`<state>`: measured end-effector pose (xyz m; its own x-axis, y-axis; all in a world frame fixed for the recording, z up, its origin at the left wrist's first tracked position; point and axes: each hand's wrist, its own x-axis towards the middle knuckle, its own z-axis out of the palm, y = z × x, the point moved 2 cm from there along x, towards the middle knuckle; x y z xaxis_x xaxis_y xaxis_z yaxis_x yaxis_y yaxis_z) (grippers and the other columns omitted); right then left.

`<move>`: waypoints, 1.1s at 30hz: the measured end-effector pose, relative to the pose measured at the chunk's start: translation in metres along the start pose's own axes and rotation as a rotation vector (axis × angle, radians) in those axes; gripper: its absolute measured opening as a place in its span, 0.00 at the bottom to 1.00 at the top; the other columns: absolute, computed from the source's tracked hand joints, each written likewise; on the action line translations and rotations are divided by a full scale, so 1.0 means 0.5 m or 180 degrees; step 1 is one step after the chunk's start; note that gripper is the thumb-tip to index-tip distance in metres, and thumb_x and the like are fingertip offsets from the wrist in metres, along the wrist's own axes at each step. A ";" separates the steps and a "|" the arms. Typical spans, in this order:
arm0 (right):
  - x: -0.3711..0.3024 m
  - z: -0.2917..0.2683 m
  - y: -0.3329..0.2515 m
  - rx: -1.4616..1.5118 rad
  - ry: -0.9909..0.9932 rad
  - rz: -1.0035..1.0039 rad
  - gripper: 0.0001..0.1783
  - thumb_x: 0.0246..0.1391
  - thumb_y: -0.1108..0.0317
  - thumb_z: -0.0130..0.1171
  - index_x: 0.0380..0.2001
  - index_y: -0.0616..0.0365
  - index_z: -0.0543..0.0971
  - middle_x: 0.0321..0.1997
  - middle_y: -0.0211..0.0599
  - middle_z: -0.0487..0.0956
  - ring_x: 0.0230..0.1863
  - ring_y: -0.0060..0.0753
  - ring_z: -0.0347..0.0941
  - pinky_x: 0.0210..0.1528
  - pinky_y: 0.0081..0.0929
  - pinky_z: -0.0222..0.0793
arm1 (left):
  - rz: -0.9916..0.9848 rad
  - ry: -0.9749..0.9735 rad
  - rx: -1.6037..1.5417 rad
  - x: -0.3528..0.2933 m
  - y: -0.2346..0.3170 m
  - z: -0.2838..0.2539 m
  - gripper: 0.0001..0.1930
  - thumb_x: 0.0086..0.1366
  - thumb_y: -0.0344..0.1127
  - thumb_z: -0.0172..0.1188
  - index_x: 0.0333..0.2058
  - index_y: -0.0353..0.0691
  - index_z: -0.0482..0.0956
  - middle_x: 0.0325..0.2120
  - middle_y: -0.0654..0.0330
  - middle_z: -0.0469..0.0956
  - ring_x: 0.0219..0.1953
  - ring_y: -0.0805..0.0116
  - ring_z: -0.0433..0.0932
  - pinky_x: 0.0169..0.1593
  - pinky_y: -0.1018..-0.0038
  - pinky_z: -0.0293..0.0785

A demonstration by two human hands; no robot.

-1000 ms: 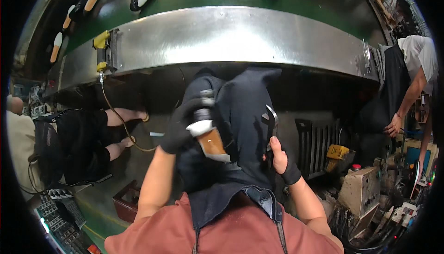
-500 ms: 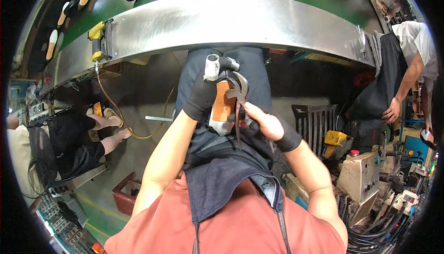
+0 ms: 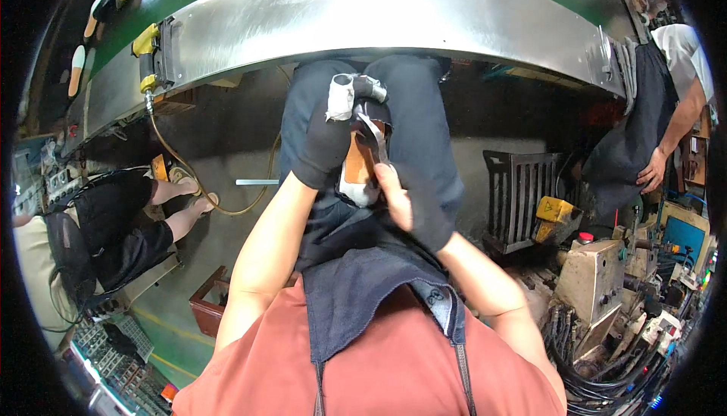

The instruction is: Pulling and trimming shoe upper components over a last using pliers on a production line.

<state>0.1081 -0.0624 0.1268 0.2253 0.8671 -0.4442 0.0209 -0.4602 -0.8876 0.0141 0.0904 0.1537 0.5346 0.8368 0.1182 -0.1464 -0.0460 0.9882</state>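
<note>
In my lap lies a shoe on its last (image 3: 358, 164), with its brown underside and whitish end showing. My left hand (image 3: 327, 139), in a black glove with whitish tape round the thumb and a finger, is closed round the shoe from its left and far end. My right hand (image 3: 415, 205), also in a dark glove with the thumb bare, is closed on a pair of lasting pincers (image 3: 373, 134). The metal jaws are at the far end of the shoe, close to my left fingers. Whether they bite on the shoe's edge is hard to see.
A curved-looking metal ledge (image 3: 341, 18) runs ahead of my knees, beside a green surface carrying several shoes. A yellow air tool (image 3: 146, 56) with a hose hangs at its left. One co-worker sits left, another (image 3: 666, 105) stands right, near a machine (image 3: 594, 272) and a black rack (image 3: 522, 196).
My right hand has moved left and slightly inward with the pincers, whose jaws now reach over the shoe's far end. My left hand keeps its hold on the shoe. The whole view has shifted slightly.
</note>
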 end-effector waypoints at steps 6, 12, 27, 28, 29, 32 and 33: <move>-0.023 -0.065 -0.062 0.0576 -0.0677 -0.0001 0.25 0.71 0.50 0.46 0.33 0.62 0.79 0.27 0.27 0.76 0.32 0.24 0.71 0.37 0.29 0.67 | 0.0065 -0.0006 0.0269 -0.022 -0.019 0.005 0.24 0.76 0.47 0.38 0.43 0.36 0.81 0.43 0.55 0.82 0.54 0.60 0.76 0.63 0.65 0.65; -0.056 -0.008 -0.029 -0.0599 0.0015 -0.1067 0.20 0.67 0.55 0.51 0.31 0.64 0.76 0.22 0.44 0.74 0.25 0.45 0.71 0.31 0.39 0.66 | -0.0750 0.0184 -0.1039 -0.058 -0.017 0.016 0.26 0.76 0.52 0.41 0.47 0.35 0.80 0.51 0.52 0.79 0.61 0.58 0.70 0.68 0.62 0.59; -0.181 -0.112 0.063 -0.1979 -0.1736 -0.2253 0.21 0.49 0.52 0.64 0.35 0.61 0.77 0.46 0.45 0.77 0.45 0.47 0.75 0.45 0.39 0.72 | -0.1257 -0.0767 -0.0518 -0.289 0.027 0.011 0.69 0.42 0.56 0.80 0.72 0.34 0.40 0.70 0.46 0.51 0.72 0.55 0.52 0.72 0.62 0.49; -0.172 -0.109 0.054 -0.1772 -0.1640 -0.2456 0.21 0.49 0.53 0.64 0.35 0.61 0.77 0.46 0.45 0.77 0.44 0.47 0.75 0.44 0.40 0.72 | -0.1124 -0.0717 -0.0645 -0.282 0.017 0.013 0.66 0.46 0.57 0.78 0.72 0.34 0.42 0.70 0.47 0.53 0.71 0.55 0.54 0.72 0.62 0.50; -0.161 -0.104 0.045 -0.1930 -0.1743 -0.2347 0.21 0.50 0.53 0.65 0.35 0.61 0.77 0.44 0.45 0.78 0.42 0.47 0.76 0.42 0.40 0.72 | -0.0791 -0.0659 -0.0839 -0.270 0.003 0.014 0.63 0.49 0.59 0.76 0.72 0.35 0.44 0.69 0.48 0.54 0.71 0.56 0.55 0.72 0.62 0.51; -0.115 -0.097 -0.014 -0.1913 -0.1547 -0.2125 0.19 0.54 0.53 0.65 0.33 0.60 0.78 0.36 0.44 0.79 0.35 0.46 0.77 0.36 0.40 0.72 | -0.1802 -0.0279 -0.2717 -0.231 -0.069 -0.002 0.40 0.72 0.65 0.42 0.68 0.37 0.59 0.65 0.53 0.64 0.65 0.61 0.66 0.69 0.64 0.60; -0.097 -0.105 -0.044 -0.1863 -0.1368 -0.1728 0.18 0.57 0.53 0.64 0.33 0.59 0.79 0.32 0.44 0.79 0.32 0.47 0.77 0.34 0.39 0.71 | -0.1732 -0.0383 -0.4064 -0.211 -0.081 -0.011 0.37 0.74 0.64 0.37 0.67 0.38 0.61 0.63 0.53 0.67 0.63 0.63 0.68 0.68 0.65 0.63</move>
<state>0.1477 -0.1043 0.1740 -0.3407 0.9355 -0.0939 0.5363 0.1113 -0.8366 -0.0412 0.0070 0.1009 0.8270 0.5340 -0.1757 -0.5140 0.8449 0.1483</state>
